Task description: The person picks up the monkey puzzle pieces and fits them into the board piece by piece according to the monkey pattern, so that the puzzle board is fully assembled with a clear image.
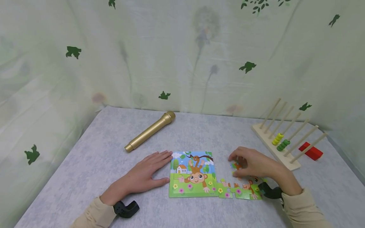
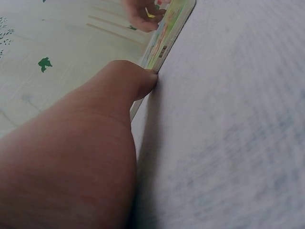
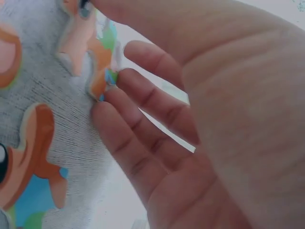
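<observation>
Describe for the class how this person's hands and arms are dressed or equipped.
The left hand and right hand are bare, with no gloves. The left sleeve and right sleeve are plain beige and end near the wrists. Each wrist carries a curved black device: the left device and the right device.

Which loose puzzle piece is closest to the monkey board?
The piece with yellow and pink flowers, beside the board at its lower right corner; the other pieces lie farther right.
</observation>
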{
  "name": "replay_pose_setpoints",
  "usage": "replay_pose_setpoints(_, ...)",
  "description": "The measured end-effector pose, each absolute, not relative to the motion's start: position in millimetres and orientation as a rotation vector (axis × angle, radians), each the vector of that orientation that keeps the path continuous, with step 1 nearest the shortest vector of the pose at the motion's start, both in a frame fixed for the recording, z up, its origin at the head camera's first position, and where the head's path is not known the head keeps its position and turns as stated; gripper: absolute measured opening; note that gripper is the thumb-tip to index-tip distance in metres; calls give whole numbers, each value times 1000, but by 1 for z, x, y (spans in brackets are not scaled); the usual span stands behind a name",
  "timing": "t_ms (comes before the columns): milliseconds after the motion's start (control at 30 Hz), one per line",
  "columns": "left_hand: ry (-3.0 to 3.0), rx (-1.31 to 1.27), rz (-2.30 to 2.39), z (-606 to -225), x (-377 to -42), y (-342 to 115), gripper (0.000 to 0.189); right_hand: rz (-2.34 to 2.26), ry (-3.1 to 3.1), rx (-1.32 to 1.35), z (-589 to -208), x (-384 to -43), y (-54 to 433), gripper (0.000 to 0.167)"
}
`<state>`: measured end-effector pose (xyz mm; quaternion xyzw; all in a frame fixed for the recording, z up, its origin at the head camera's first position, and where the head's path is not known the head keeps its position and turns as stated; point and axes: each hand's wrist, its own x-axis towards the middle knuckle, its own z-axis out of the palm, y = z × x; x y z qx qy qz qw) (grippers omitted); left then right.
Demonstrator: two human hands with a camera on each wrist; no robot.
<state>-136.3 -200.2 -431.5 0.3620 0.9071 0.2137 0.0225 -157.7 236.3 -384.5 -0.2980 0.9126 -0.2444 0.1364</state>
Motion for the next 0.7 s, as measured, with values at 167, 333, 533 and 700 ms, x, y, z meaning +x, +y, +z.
replay_pose_setpoints(167,2810,1118,658,-432,-136,-200,77,-703,2656,-883,-385,-158,238,45)
replay_pose_setpoints(333,2808,1122,660,-431,-136,-200,77,-703,2618,-863,-383,-157,246,56)
replay_pose_setpoints(533,2812,1122,659,-432,-136,-200,76,-695,2588,-863,-380,-157,248,59)
replay_pose_setpoints(700,2811,1121,666,-433,-137,-200,77,-706,2565,-850,-378,-157,246,56)
